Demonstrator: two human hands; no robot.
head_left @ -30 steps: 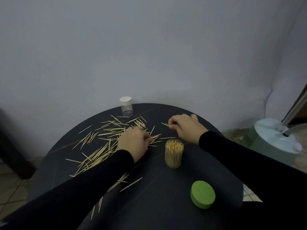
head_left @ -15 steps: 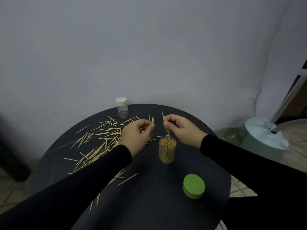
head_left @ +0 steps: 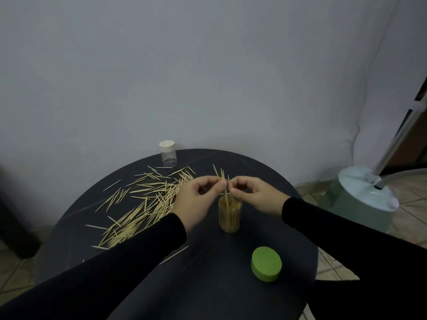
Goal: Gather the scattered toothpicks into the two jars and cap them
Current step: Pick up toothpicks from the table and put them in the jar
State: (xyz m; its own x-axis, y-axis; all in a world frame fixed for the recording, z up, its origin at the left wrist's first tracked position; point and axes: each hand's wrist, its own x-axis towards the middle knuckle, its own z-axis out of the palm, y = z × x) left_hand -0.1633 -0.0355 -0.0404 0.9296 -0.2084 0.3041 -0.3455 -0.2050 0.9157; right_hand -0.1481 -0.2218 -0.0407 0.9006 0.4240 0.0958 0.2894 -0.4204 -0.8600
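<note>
From the head view, both hands are meeting just above the open jar, which is standing upright near the middle of the round dark desk and is packed with toothpicks. The left hand is pinching a few toothpicks upright between thumb and fingers; the right hand is pinching toothpicks too, its fingertips nearly touching the left's. The scattered toothpicks are lying at 9 to 11 o'clock of the jar. The second jar, clear with a white cap on, is standing at 11 o'clock by the desk's far edge. The green lid is lying at 5 o'clock of the open jar. A pale green fan base is sitting on the floor at 3 o'clock
</note>
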